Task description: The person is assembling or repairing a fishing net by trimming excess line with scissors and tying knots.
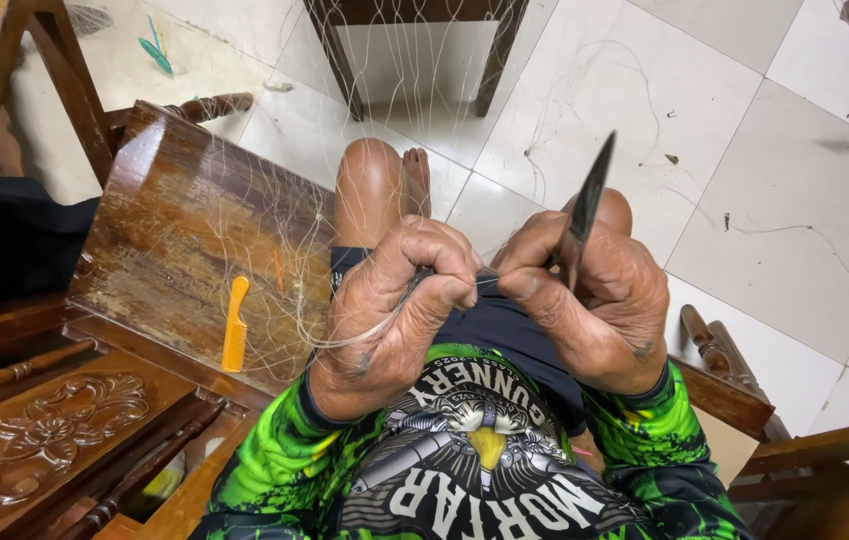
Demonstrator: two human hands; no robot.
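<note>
The net [274, 250], thin clear line, drapes from the bench [174, 230] edge to the lap, where the left hand [394, 310] pinches a strand shut between thumb and forefinger and the right hand [589, 300] closes on a dark needle [589, 200], tip up. This looks like mid-knot; the next pull likely needs the strand kept taut. A comb [234, 325] lies near the bench's front edge, and open floor [744, 200] lies ahead and right.

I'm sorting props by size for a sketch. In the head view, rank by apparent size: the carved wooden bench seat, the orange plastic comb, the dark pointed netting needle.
1. Carved wooden bench seat, by far the largest.
2. Dark pointed netting needle, partly hidden in the right hand.
3. Orange plastic comb.

Needle and comb look close in length, and the needle is nearer the camera, so their order is unsure.
</note>
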